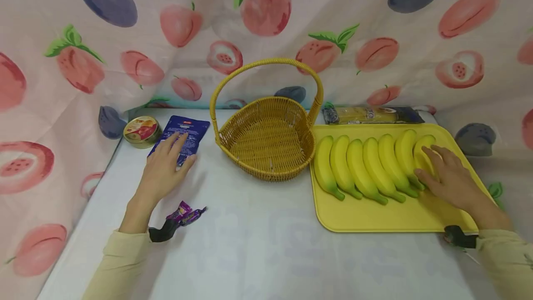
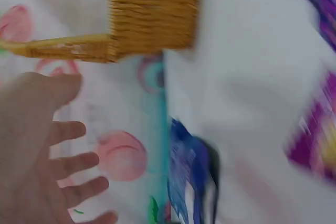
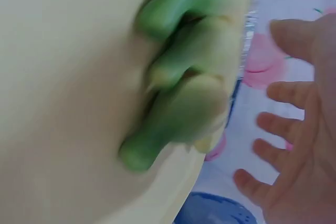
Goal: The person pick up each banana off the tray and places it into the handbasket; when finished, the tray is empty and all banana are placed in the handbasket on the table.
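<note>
My left hand (image 1: 165, 170) hovers with spread fingers over a dark blue pouch (image 1: 189, 128); in the left wrist view nothing is between the fingers (image 2: 79, 166). On the right, my right hand (image 1: 449, 175) reaches over the rightmost banana (image 1: 425, 145), its fingers apart and relaxed. Several yellow bananas with green stems (image 1: 366, 170) lie side by side on a yellow tray (image 1: 374, 223). The right wrist view shows the blurred stem ends (image 3: 173, 114) beside the extended right hand (image 3: 294, 124). Between the hands stands a wicker basket (image 1: 270, 175) with a tall handle and nothing inside.
A round tin (image 1: 142, 132) stands left of the pouch. Purple wrapped candies (image 1: 185, 214) lie near the left wrist. Behind the tray is a long clear-and-dark packet (image 1: 372, 115). A fruit-print cloth (image 1: 266, 40) hangs behind the white table (image 1: 250, 253).
</note>
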The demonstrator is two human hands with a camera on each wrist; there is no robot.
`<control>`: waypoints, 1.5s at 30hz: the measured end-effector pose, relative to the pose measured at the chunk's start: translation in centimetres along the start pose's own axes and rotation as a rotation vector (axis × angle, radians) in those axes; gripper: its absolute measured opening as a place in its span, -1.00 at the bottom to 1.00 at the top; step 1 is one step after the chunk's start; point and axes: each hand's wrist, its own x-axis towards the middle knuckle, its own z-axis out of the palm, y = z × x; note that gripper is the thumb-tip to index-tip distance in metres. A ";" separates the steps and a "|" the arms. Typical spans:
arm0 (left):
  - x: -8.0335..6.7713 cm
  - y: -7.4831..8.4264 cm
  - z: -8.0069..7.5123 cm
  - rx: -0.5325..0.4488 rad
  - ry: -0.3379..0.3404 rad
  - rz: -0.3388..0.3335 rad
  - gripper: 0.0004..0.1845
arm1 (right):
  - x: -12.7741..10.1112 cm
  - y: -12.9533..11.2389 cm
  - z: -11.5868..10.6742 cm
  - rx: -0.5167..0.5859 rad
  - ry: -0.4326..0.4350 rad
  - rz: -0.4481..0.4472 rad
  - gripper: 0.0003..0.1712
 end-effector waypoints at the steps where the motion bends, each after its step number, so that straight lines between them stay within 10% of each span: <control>1: 0.3 0.2 0.0 -0.055 0.040 0.009 -0.34 | 0.1 -0.1 0.0 0.027 0.007 -0.001 -0.23; 9: 2.9 3.2 -0.3 -0.453 0.330 0.056 -0.50 | 0.8 -1.2 0.2 0.158 0.020 0.050 -0.27; 23: 6.7 9.1 -0.1 -0.750 0.543 0.122 -0.54 | 2.5 -2.3 0.0 0.255 0.016 0.345 -0.15; 36: 6.5 8.7 0.8 -0.852 0.567 0.076 -0.66 | 1.4 -0.6 1.2 0.278 -0.066 0.451 -0.09; 45: 6.3 7.4 0.7 -0.825 0.457 0.079 -0.59 | 1.3 0.0 1.0 0.236 -0.072 0.493 -0.06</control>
